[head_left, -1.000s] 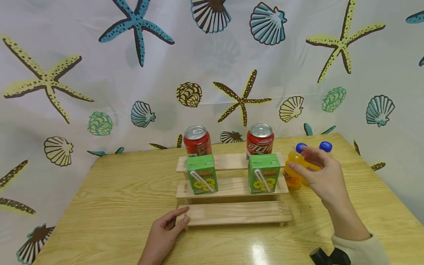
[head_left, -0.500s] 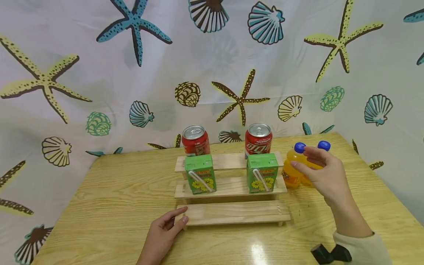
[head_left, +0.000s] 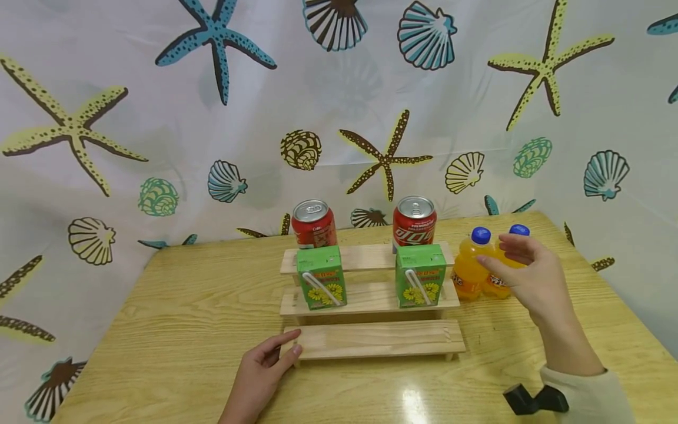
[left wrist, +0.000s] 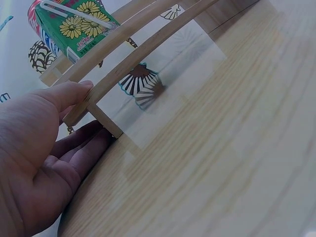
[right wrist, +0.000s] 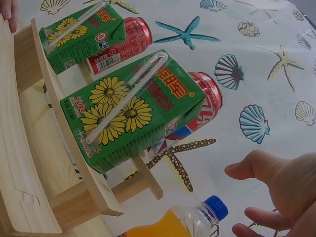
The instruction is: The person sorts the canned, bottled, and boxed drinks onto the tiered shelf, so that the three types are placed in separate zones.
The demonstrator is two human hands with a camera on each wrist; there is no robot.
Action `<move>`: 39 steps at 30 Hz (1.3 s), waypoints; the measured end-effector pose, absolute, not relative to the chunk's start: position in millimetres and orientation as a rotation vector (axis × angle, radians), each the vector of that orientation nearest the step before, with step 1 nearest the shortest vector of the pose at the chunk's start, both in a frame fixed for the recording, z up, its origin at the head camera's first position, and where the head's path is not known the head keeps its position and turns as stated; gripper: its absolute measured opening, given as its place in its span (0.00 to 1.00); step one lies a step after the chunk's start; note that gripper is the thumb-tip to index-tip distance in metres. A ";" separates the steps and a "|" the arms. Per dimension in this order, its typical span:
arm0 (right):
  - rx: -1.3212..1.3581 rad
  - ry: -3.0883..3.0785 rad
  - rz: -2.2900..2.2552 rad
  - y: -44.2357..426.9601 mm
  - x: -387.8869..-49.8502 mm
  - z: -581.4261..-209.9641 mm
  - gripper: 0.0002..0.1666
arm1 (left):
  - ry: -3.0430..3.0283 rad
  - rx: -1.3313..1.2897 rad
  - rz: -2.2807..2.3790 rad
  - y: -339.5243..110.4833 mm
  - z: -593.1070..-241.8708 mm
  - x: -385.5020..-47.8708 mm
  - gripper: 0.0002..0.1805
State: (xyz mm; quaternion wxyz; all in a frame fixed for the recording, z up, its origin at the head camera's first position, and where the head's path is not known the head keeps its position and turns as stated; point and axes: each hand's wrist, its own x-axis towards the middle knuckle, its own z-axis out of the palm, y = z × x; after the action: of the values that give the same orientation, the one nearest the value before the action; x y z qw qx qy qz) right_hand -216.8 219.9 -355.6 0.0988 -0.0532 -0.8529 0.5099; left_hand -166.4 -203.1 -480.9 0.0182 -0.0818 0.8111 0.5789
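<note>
Two orange bottles (head_left: 468,271) upright off the right end of the wooden rack (head_left: 376,340)

From my end I see the bottles side by side on the counter (head_left: 201,318), just right of the rack, beside its two upper tiers. The right hand (head_left: 535,282) is on that same side, farther out, partly covering the outer bottle in the head view. Its thumb stands apart from loosely curved fingers, and I see nothing held. In the right wrist view, a small gap separates it from the blue cap (right wrist: 216,207) of the one bottle showing; whether it touches the other, I cannot tell.

Both bottles point cap up, long axis vertical, square to the rack's own long axis, which runs left to right.

At the rack's left end, the left hand (head_left: 261,372) grips the lowest tier, one digit on the board and others down by its leg. On the rack's middle tier I count two green cartons (head_left: 422,278); two red cans (head_left: 415,228) stand on the top tier behind them.
</note>
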 end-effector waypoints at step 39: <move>-0.411 -2.482 1.464 251.0 -226.9 -362.9 0.43 | 2.503 -0.239 1.811 -204.4 -482.3 -166.5 0.28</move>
State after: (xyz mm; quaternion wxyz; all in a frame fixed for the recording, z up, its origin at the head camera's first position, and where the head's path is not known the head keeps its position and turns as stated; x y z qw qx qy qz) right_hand -226.9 251.0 -362.9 0.1153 -0.1402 -0.8470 0.4996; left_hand -166.5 -204.4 -482.3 0.0214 -0.0770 0.8076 0.5842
